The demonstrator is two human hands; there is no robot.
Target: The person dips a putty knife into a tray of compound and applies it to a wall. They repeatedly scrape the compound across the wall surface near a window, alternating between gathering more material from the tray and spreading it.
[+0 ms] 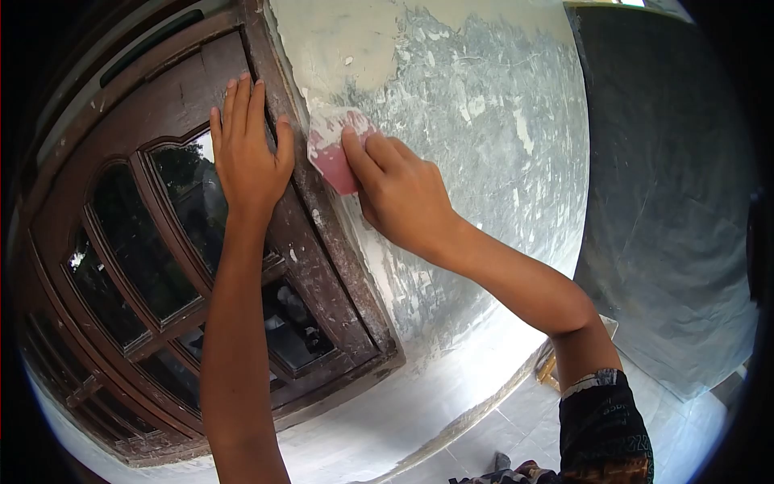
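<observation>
My left hand (pixel 248 165) lies flat against the brown wooden window frame (pixel 211 89), fingers stretched upward and holding nothing. In my right hand (pixel 407 194) is a pink plastic scraper (pixel 332 165), its upper part smeared with whitish putty. The scraper is tilted against the wall beside the frame's right edge, with my thumb or a finger pressed on its face. Around it, the wall (pixel 484 145) is grey and patchy with white flecks, and a smoother cream coat (pixel 326 40) covers the part above.
Glass panes (pixel 141 234) fill the window at left. A dark sheet (pixel 669 185) hangs at right. Below are a pale ledge (pixel 459 427), a tiled floor (pixel 500 431) and a yellowish object (pixel 548 371) partly hidden behind my right arm.
</observation>
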